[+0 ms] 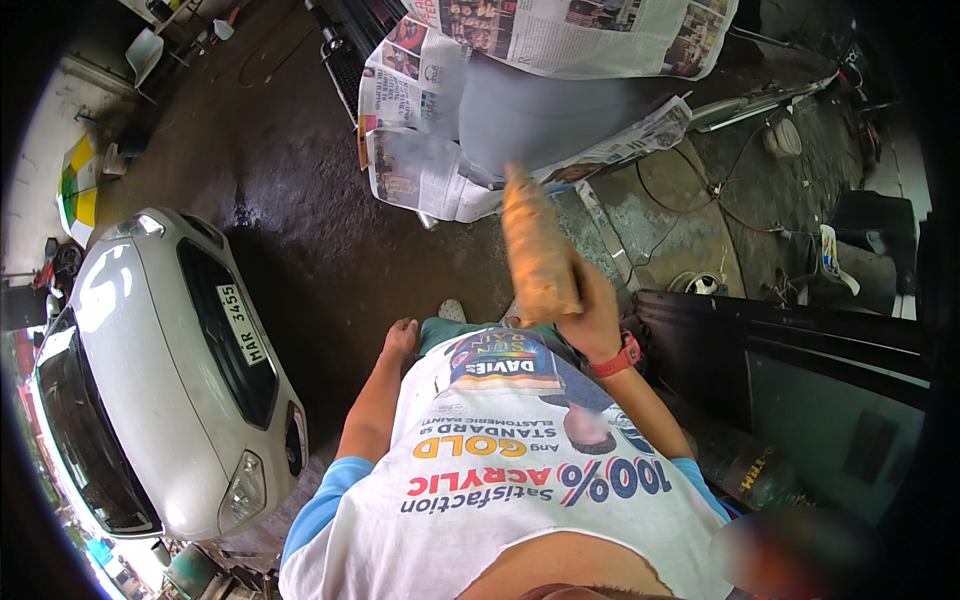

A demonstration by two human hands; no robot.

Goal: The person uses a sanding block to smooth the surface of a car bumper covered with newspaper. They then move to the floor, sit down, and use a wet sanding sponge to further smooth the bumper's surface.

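Observation:
My right hand (592, 310), with a red watch on its wrist, is closed around a long tan-orange thing (538, 250). This thing tapers toward its far end and has a bumpy, dark-flecked surface; motion blurs it, and its kind is not plain. Its tip overlaps the lower edge of a smooth grey panel (555, 115) in my view; I cannot tell whether they touch. Sheets of newspaper (430, 105) border the panel. Down beside my green shorts hangs my left hand (402, 338), fingers loosely apart, with nothing visible in it.
On my left stands a white car (150, 330). Dark panels with a window (830, 420) stand close on my right. A hose (715, 190) loops over the floor near a small whitish bucket (783, 138). A white chair (145, 52) is at the far left.

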